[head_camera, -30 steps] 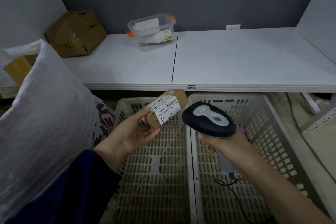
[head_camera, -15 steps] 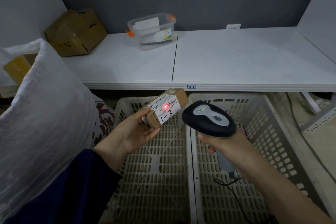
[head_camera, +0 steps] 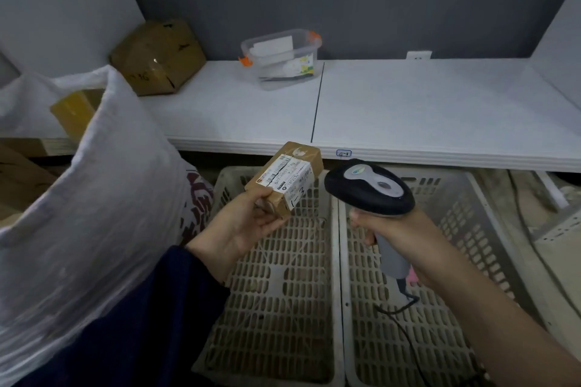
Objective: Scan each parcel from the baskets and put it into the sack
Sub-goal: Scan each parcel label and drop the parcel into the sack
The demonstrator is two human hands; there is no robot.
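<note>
My left hand (head_camera: pixel 242 226) grips a small brown cardboard parcel (head_camera: pixel 286 177) with a white barcode label, held above the left basket (head_camera: pixel 283 308). Its label is turned up and toward me. My right hand (head_camera: pixel 396 229) holds a black and grey barcode scanner (head_camera: pixel 369 187) by its handle, just right of the parcel, above the right basket (head_camera: pixel 440 324). No red light shows on the label. Both beige slotted baskets look empty beneath my hands. The white woven sack (head_camera: pixel 81 207) stands at the left with its mouth open.
A white shelf (head_camera: pixel 408 113) runs across behind the baskets. On it stand a crumpled brown box (head_camera: pixel 157 56) at the left and a clear plastic tub (head_camera: pixel 279 56). A yellow-taped box (head_camera: pixel 75 110) shows behind the sack's rim. The scanner's black cable (head_camera: pixel 399 317) trails into the right basket.
The red scan light that showed on the label half a second ago is gone. My left hand has turned the parcel so its label faces more upward and drawn it slightly left.
</note>
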